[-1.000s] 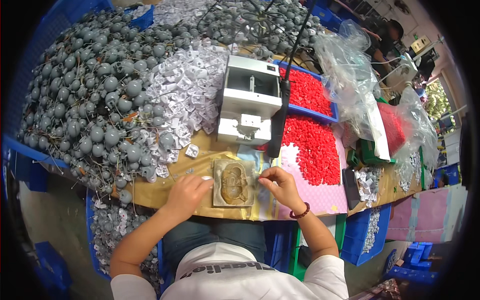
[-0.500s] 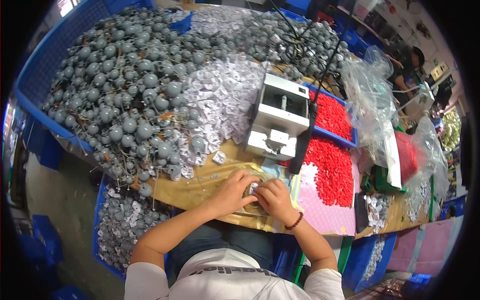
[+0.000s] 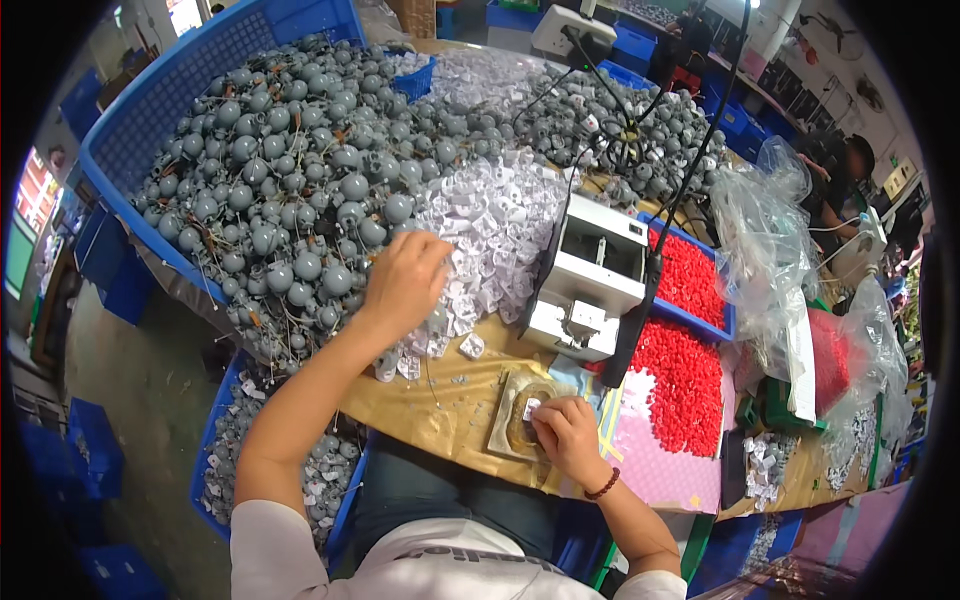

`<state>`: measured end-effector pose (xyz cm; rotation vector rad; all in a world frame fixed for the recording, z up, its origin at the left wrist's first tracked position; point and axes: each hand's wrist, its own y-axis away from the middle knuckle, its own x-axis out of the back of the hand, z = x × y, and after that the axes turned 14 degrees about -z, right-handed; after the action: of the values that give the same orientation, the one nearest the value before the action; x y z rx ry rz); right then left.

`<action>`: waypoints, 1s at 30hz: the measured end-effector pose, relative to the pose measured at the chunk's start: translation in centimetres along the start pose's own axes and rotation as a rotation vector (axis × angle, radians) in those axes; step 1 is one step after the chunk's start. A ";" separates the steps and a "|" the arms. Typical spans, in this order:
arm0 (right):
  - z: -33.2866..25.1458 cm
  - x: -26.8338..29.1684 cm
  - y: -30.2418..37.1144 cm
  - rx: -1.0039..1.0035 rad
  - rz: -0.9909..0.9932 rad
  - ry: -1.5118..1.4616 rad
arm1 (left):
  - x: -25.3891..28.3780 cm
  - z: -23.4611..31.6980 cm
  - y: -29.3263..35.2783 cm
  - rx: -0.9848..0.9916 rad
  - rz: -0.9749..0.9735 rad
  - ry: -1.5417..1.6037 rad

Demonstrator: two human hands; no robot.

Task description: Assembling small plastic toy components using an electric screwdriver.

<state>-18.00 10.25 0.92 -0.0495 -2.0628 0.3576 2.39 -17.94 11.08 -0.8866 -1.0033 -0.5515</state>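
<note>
My left hand (image 3: 408, 282) reaches over the boundary between the heap of grey ball-shaped parts with thin wires (image 3: 285, 200) and the pile of small white plastic pieces (image 3: 495, 230). Its fingers are bent downward with the thumb apart, and nothing shows in them. At the front of the table, my right hand (image 3: 570, 432) pinches a small white plastic piece (image 3: 531, 408) over a worn block with a rounded recess (image 3: 508, 436). The fingertips hide part of that piece.
A white-and-black bench machine (image 3: 590, 275) stands beyond the block, a black cable running past it. To the right, red parts fill a blue tray (image 3: 728, 322) and lie loose on a pink sheet (image 3: 660, 477). A large blue crate (image 3: 120, 190) holds the grey parts.
My left hand has left the block and moved forward and left to the piles. My right hand stays at the block with the white piece. The view has shifted slightly.
</note>
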 end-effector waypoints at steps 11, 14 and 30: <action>1.0 3.2 2.4 -0.173 0.098 -0.361 | 5.1 -7.6 -6.3 0.149 0.040 0.065; 1.4 4.2 2.2 -0.192 0.121 -0.356 | 7.6 -5.4 -8.2 0.082 0.103 0.322; 1.4 3.9 1.2 -0.193 0.049 -0.412 | 10.7 -4.6 -8.6 0.055 0.176 0.784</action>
<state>-21.27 11.75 3.29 -0.1541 -2.5036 0.2082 2.96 -26.53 22.73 -0.6137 -0.2245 -0.6430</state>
